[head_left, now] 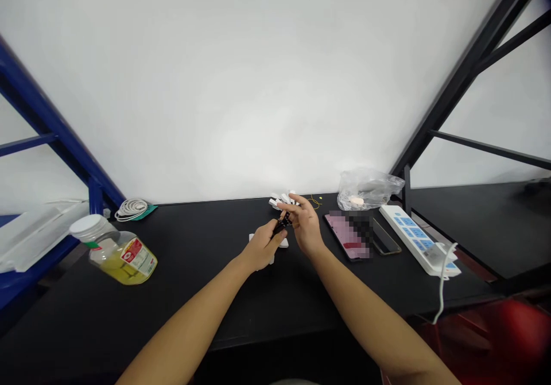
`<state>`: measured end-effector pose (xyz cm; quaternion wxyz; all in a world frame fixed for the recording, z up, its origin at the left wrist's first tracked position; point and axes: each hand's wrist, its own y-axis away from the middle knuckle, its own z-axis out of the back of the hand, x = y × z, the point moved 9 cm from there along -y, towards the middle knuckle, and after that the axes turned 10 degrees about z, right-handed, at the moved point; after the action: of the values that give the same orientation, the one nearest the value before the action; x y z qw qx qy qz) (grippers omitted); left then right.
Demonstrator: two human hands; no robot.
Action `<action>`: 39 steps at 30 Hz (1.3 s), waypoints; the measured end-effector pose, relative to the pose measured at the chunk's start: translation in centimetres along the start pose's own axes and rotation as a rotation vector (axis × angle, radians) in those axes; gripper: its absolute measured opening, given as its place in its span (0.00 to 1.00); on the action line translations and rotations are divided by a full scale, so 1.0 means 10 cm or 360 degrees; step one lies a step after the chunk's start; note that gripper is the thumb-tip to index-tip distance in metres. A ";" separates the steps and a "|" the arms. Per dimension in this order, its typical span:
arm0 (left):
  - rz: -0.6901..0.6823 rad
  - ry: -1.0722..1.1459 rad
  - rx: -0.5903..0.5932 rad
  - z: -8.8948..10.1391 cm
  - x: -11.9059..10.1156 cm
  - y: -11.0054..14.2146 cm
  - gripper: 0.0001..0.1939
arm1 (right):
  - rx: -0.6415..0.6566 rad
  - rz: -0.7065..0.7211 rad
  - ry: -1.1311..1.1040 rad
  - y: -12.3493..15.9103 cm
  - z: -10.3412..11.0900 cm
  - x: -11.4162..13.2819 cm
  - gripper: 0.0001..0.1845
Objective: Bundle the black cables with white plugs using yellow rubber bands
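Observation:
My left hand [262, 246] is closed around a slim black object [280, 224], which points up and to the right. What kind of object it is, I cannot make out. At its far end my right hand [306, 228] pinches with the thumb and a finger partly hidden, while the other fingers stretch out to the left. Beneath and beside the hands lie flat white pieces [283, 242], partly covered by my left hand. Just behind them, several small white pieces [275, 202] sit in a pile near the wall.
Right of my hands lie a phone with a pink screen [346, 237], a dark phone [386, 238] and a white power strip [413, 236]. Behind them is a clear plastic bag [370, 186]. A jar of yellow liquid [129, 257] and a coiled white cable [131, 208] are left on the black table [193, 304].

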<state>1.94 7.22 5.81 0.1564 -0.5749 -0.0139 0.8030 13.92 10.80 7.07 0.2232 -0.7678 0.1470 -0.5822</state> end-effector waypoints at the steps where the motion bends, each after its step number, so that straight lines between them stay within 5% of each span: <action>1: 0.0004 -0.0010 0.0015 -0.01 -0.01 0.00 0.14 | 0.0089 0.0023 0.0004 0.00 -0.04 0.06 0.44; 4: -0.0062 -0.0059 0.0093 -0.07 -0.09 0.01 0.12 | 0.0369 0.0194 0.0179 -0.01 -0.14 0.31 0.47; 9: -0.0175 -0.0064 0.0146 -0.13 -0.17 0.02 0.19 | 0.0860 0.0568 0.0909 0.04 -0.35 0.58 0.31; 12: -0.0125 -0.0029 0.0151 -0.14 -0.13 0.01 0.18 | 0.0828 0.0621 0.1089 0.04 -0.33 0.56 0.27; 20: 0.0173 0.0057 -0.0036 -0.01 0.09 -0.07 0.03 | 0.0534 0.0258 0.1177 -0.01 -0.13 0.29 0.32; 30: 0.0219 -0.0114 -0.0130 0.01 0.12 -0.08 0.14 | 0.0968 0.0206 0.1148 0.03 -0.18 0.30 0.21; 39: 0.0259 0.0431 -0.0223 0.23 0.32 -0.13 0.24 | 0.0870 -0.0194 0.0445 0.03 -0.06 0.13 0.22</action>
<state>-0.84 9.64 3.90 0.0509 -0.6866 -0.0019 0.7253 13.69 9.76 8.13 0.3637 -0.5993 -0.0320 -0.7124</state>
